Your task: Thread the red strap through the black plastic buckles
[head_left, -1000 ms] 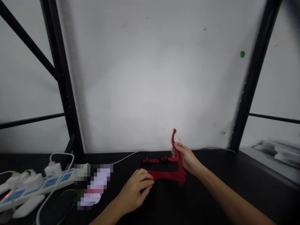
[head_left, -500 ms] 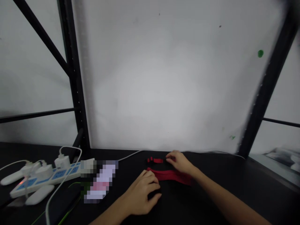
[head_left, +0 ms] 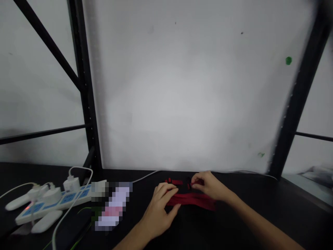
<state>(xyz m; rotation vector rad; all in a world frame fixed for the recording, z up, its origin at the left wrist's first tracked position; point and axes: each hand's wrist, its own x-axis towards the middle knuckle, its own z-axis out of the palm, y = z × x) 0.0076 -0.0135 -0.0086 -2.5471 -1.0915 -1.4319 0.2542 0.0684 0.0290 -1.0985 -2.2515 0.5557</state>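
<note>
A red strap with black fittings (head_left: pixel 194 199) lies folded flat on the black tabletop (head_left: pixel 247 215) near the white wall. My left hand (head_left: pixel 161 205) rests on its left end, fingers pressing the red webbing down. My right hand (head_left: pixel 210 189) is at the strap's far right part, fingertips pinched on it beside a black buckle (head_left: pixel 189 183). A short red piece with black clips (head_left: pixel 173 181) shows just behind the hands.
A white power strip with blue sockets, plugs and white cables (head_left: pixel 49 202) lies at the left. A blurred packet (head_left: pixel 111 206) sits next to it. Black rack posts (head_left: pixel 85 104) (head_left: pixel 296 104) stand left and right against the white wall.
One second ago my right hand held one end of the strap upright. It has since laid it down flat, and my left hand has slid forward onto the strap.
</note>
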